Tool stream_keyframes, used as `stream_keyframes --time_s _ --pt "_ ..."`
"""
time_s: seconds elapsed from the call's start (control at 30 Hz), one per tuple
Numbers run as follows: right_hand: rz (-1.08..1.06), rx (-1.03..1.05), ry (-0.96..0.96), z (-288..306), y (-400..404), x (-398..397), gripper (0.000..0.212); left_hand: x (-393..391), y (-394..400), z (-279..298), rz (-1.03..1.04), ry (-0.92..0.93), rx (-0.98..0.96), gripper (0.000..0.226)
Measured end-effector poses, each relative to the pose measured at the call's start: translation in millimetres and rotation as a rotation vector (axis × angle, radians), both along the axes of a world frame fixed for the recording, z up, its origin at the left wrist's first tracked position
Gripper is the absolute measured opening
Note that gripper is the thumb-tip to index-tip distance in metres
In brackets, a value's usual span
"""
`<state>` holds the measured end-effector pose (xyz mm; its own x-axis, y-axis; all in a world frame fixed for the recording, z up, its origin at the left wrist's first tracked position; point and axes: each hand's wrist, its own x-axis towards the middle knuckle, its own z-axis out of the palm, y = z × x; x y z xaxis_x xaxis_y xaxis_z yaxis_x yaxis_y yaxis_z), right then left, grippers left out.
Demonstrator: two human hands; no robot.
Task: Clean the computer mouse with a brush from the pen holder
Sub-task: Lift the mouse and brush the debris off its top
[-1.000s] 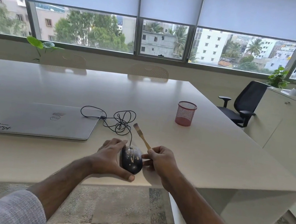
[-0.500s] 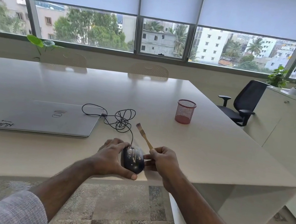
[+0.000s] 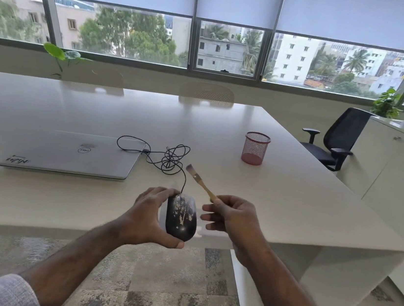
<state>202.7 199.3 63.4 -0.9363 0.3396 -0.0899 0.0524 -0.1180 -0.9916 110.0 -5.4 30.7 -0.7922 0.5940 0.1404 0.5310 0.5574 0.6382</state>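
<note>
Daylight from a wide strip of windows is falling across one large white table (image 3: 292, 203) with a patterned carpet showing below its near edge. Going left to right: one closed silver Dell laptop (image 3: 67, 154) is lying at about ten o'clock from the hands, and one black cable (image 3: 166, 159) is looping from its right side down to the mouse. One left hand (image 3: 151, 219) is gripping the black computer mouse (image 3: 181, 218), thumb under its near end and fingers curled over its far left side; pale dust is streaking the mouse's top. One right hand (image 3: 232, 219) is pinching the wooden handle of one small brush (image 3: 199, 182), whose bristles are pointing up toward eleven o'clock, clear of the mouse. Compared with half a second ago, the right hand is now sitting apart from the mouse instead of against it, and the brush is raised slightly higher. One red mesh pen holder (image 3: 256, 148) is standing at one o'clock, well apart from the hands. One black office chair (image 3: 336, 142) is standing beyond the table's right edge.
</note>
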Motion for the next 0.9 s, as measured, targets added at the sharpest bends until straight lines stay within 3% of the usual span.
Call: stream_keyframes --time_s 0.57,0.9 --pt "-0.182 0.081 0.199 17.4 16.1 53.8 0.012 42.2 -15.5 -17.9 -0.035 -0.031 0.115 0.124" --pt "-0.211 0.232 0.330 12.0 10.0 67.2 0.009 61.6 -20.2 -32.1 -0.070 -0.082 0.166 0.118"
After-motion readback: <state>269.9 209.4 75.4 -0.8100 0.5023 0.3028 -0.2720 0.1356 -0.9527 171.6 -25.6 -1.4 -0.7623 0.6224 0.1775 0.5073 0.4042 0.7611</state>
